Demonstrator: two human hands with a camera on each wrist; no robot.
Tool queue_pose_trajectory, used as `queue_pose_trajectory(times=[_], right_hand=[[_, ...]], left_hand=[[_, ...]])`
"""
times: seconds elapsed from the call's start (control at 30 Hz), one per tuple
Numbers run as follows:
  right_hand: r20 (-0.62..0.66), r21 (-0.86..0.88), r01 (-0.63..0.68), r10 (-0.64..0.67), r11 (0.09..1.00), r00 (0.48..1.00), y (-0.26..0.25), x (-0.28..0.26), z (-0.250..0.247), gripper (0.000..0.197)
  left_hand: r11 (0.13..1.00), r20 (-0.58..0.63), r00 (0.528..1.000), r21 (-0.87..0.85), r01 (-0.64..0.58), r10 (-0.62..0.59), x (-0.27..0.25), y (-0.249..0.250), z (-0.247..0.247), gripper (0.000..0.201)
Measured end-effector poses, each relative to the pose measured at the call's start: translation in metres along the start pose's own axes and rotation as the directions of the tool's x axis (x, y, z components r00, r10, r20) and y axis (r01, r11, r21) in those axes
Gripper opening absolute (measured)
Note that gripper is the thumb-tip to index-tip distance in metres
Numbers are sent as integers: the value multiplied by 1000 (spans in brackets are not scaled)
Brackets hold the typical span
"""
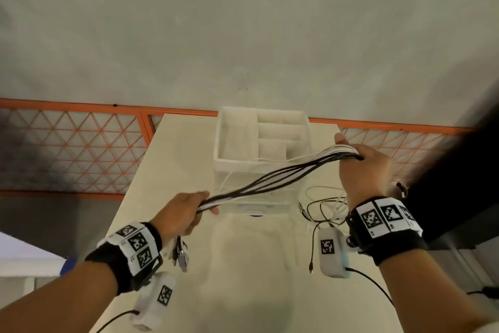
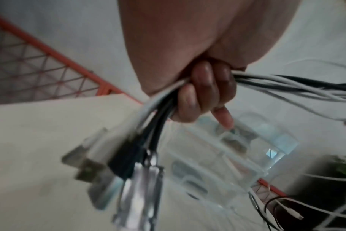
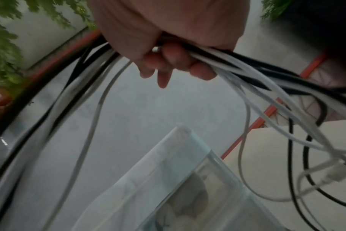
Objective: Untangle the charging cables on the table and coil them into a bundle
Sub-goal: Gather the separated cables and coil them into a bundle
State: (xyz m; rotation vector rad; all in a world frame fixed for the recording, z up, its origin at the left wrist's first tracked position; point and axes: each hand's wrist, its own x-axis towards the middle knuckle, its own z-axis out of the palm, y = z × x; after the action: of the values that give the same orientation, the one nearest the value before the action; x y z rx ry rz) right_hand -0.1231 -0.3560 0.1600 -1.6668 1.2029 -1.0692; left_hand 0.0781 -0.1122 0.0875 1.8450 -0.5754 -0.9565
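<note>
Above the desk (image 1: pixel 167 159), the cables (image 1: pixel 272 178) run as one black-and-white span between your hands. Your left hand (image 1: pixel 181 211) has its grip clamped round the plug end, plugs (image 2: pixel 117 171) dangling below; your right hand (image 1: pixel 361 168) curls its fingers (image 3: pixel 168 62) round the far end. Loose tails (image 1: pixel 324 205) lie on the desk beneath it, beside a clear organiser (image 1: pixel 262 141). Untangling looks mostly done; coiling into a bundle seems barely begun.

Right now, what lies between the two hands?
In the head view a taut run of black and white charging cables spans from the left hand to the right hand, passing above the clear plastic compartment organizer.
</note>
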Motion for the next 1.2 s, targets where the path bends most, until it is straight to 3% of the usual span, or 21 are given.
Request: queue_pose_trajectory(times=[0.07, 0.2, 0.27, 0.37, 0.47, 0.53, 0.6, 0.7, 0.77, 0.87, 0.97, 1.07, 1.13, 1.2], right_hand=[[43, 4, 3, -3, 1000, 999, 0, -2, 5, 36], [189, -42, 36, -28, 998, 982, -1, -6, 14, 16], [247, -68, 73, -54, 995, 968, -3, -11, 20, 5], [284, -73, 112, -87, 991, 955, -9, -17, 28, 22], [277, -99, 140, -108, 985, 955, -13, -17, 32, 19], [257, -107, 153, -122, 982, 959, -13, -17, 30, 12], [248, -51, 193, -174, 980, 953, -7, -17, 25, 26], [293, -4, 263, -251, 965, 923, -2, -24, 13, 31], [338, 102, 211, -234, 972, 912, 3, -29, 8, 31], [351, 195, 118, -182, 974, 919, 15, -36, 8, 21], [386, -70, 162, -123, 984, 914, 39, -34, 14, 26], [455, -291, 198, -47, 936, 889, 46, -33, 12, 43], [391, -218, 169, -73, 961, 918, 38, -32, 10, 37], [257, 19, 89, -91, 996, 962, 24, -29, 8, 26]], left_hand=[[997, 124, 990, -37, 68, -63, 1, -15, 3, 56], [981, 440, 891, -92, 172, -114, -5, -5, 6, 85], [990, 547, 833, -53, 133, -83, -9, 17, 12, 91], [998, 587, 809, 55, -34, -5, -17, 56, 25, 92], [980, 519, 842, 33, -195, 150, -22, 90, 38, 86], [974, 375, 900, -51, -219, 222, -24, 109, 43, 72], [962, 193, 943, -93, -258, 272, -25, 122, 42, 55], [942, 4, 943, -44, -332, 333, -23, 135, 33, 47], [939, -71, 937, -7, -343, 342, -20, 138, 27, 46], [948, -125, 941, -15, -319, 314, -19, 136, 25, 45], [944, -117, 938, -12, -329, 325, -24, 134, 31, 48], [927, -123, 919, 54, -370, 374, -27, 138, 29, 47], [918, -134, 913, 152, -365, 385, -26, 138, 25, 45], [919, -165, 915, 215, -330, 368, -24, 134, 22, 44]])
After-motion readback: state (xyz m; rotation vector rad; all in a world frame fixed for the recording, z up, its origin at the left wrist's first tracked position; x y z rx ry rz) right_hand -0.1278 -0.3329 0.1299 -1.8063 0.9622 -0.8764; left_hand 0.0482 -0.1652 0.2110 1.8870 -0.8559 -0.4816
